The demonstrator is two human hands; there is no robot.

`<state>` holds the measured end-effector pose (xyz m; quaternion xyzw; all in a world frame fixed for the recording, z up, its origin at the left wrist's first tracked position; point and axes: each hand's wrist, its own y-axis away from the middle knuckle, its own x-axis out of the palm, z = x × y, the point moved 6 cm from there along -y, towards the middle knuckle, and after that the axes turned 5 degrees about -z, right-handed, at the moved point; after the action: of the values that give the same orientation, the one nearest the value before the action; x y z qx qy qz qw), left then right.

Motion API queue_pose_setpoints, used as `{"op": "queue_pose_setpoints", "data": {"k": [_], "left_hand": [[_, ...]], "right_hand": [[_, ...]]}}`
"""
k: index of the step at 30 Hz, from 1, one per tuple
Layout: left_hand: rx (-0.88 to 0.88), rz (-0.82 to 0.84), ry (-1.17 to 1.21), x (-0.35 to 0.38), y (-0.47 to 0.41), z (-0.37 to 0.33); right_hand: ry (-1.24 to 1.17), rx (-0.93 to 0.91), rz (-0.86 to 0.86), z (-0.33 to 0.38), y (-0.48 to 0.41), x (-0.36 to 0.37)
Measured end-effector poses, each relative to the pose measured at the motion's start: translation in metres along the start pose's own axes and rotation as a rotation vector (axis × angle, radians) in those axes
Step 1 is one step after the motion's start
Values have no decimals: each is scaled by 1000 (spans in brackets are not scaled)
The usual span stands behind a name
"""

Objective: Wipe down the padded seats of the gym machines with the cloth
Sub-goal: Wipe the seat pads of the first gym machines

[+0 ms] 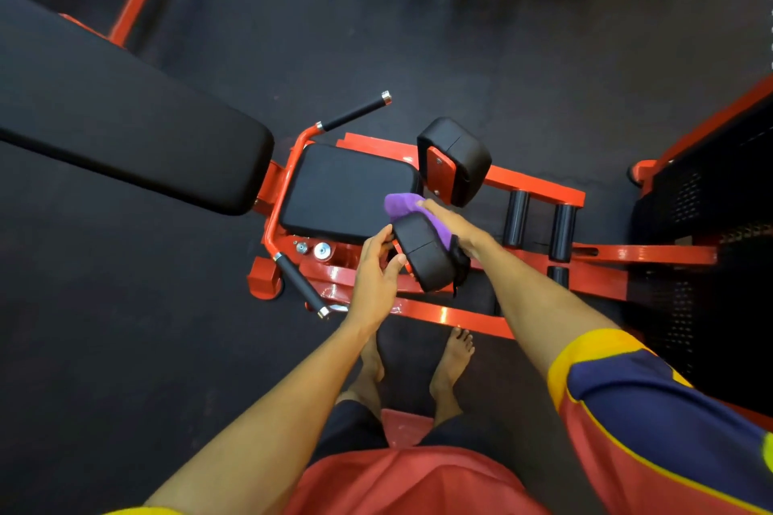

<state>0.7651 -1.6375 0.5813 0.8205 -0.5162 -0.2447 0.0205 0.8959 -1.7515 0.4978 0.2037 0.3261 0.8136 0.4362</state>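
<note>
The person stands barefoot over a machine with a red steel frame (539,185), working on the near black cushioned pad (422,257), which sits tilted on its bracket just right of the seat. The left hand (376,268) steadies it, thumb and fingers curled around the pad's left edge. The right hand (454,224) lies flat with fingers stretched out, pressing the purple cloth (402,205) against the pad's right face. The cloth's bright end pokes out past the fingertips towards the seat, and a darker tail hangs down under the wrist.

This looks to me like the middle of wiping that one pad. The square black padded seat (347,192), the far black cushioned pad (460,157) and the long black padded backrest (125,125) to the left show nothing to tell me whether they are done.

Next, I would expect the flat hand to drag the cloth along the pad's length while the other hand stops it swinging. That takes firm, even pressure, and the loose tail needs gathering so it doesn't snag on the bracket.
</note>
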Motion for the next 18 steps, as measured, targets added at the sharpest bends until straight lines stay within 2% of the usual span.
{"op": "queue_pose_setpoints", "data": {"k": [2, 4, 7, 10, 11, 12, 16, 18], "left_hand": [[9, 45, -15, 0, -3, 0], [5, 115, -18, 1, -7, -1], [-37, 194, 10, 2, -13, -4], [13, 239, -90, -1, -19, -7], [33, 260, -140, -1, -21, -9], [37, 277, -187, 0, -22, -11], [69, 228, -414, 5, -38, -30], [67, 242, -508, 10, -45, -37]], "right_hand": [[-104, 75, -31, -18, 2, -3], [-91, 35, -93, -17, 9, -7], [10, -196, -146, 3, 38, -4], [244, -451, -184, 7, 66, 6], [254, -493, -205, 0, 64, 7], [196, -470, -229, -11, 60, 5], [-356, -88, -361, -73, 37, -9], [-484, 14, -474, -85, 44, -4]]}}
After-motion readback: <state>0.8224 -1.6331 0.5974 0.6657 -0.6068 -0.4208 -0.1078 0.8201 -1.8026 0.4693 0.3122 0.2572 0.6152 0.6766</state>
